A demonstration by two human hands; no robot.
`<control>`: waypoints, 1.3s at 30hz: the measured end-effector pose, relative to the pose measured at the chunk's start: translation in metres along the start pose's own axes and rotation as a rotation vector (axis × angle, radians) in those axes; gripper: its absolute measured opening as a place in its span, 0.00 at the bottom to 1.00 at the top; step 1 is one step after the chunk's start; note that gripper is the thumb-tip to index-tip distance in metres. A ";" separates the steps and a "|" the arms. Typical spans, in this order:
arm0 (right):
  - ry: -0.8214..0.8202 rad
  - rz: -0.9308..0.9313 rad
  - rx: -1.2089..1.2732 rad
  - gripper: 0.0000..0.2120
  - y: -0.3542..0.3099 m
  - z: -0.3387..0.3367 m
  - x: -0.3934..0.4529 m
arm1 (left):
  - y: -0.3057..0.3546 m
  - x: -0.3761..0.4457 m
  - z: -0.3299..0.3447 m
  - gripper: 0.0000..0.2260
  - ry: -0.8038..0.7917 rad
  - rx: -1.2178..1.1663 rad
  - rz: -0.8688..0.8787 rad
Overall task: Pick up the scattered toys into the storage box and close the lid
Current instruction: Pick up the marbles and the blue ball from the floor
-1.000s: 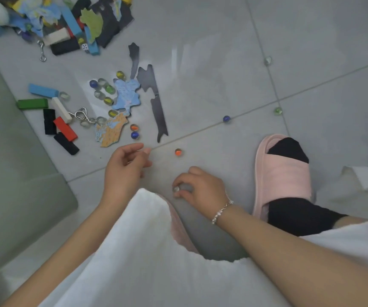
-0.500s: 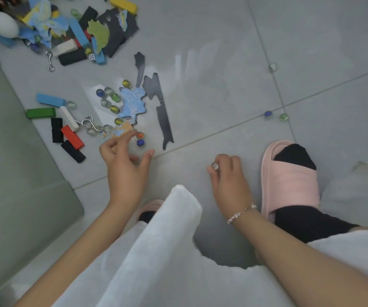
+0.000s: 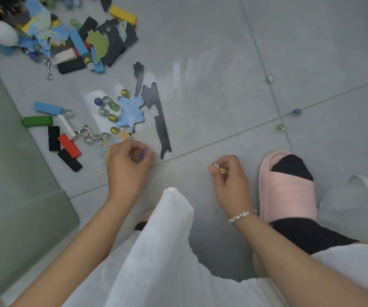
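A single wide-angle camera worn on the head looks steeply down over white-clothed knees onto the grey tiled floor (image 3: 211,63), close above the left hand (image 3: 126,165) and right hand (image 3: 230,180). Scattered toys fill the upper left corner; straight tile joints bow outward toward the edges.

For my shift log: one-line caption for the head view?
Left hand pinches a blue glass marble; right hand holds clear marbles above grey tiled floor.

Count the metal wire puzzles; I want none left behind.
2: a hook below the far pile, a looped one against the near white block. The pile may hide more.
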State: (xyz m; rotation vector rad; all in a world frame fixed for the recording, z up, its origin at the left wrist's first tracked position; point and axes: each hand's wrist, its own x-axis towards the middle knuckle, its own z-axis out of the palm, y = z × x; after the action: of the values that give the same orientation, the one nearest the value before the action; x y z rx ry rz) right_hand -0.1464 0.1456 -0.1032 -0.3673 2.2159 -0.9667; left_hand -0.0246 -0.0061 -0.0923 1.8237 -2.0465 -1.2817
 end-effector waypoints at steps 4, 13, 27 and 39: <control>-0.190 0.294 0.543 0.09 -0.038 0.008 0.018 | 0.035 -0.013 0.000 0.02 -0.110 -0.356 -0.151; -0.614 0.639 1.141 0.14 -0.087 0.002 0.039 | 0.101 -0.024 0.001 0.07 -0.157 -0.057 0.301; -0.010 0.732 1.128 0.17 -0.078 -0.148 0.080 | 0.203 -0.043 0.057 0.04 -0.325 -0.050 0.310; 0.116 0.504 0.489 0.22 -0.001 -0.202 0.123 | 0.188 -0.011 0.171 0.11 -0.486 0.158 0.298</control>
State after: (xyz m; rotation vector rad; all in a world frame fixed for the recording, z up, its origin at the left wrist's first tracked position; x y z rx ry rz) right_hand -0.3746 0.1930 -0.0620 0.4580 1.9345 -1.2062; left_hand -0.2654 0.0733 -0.0758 1.2669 -2.6068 -1.6275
